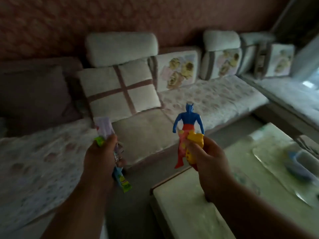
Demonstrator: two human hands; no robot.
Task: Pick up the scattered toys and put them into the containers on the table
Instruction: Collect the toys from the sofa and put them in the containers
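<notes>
My right hand (209,156) grips a blue and red toy figure (188,123) together with a yellow toy (194,149); the figure stands upright above my fingers. My left hand (101,157) holds a flat bundle of colourful cards or packets: a pale purple end (103,129) sticks up and a blue and green end (122,181) points down. Both hands hover over the gap between sofa and table. On the table at the right lies a clear container (279,168) with a blue and grey thing (300,163) in it, blurred.
A corner sofa (207,97) with several cushions fills the back and left. The pale table (181,204) sits at the lower right, its corner just below my right hand. A narrow strip of floor runs between sofa and table.
</notes>
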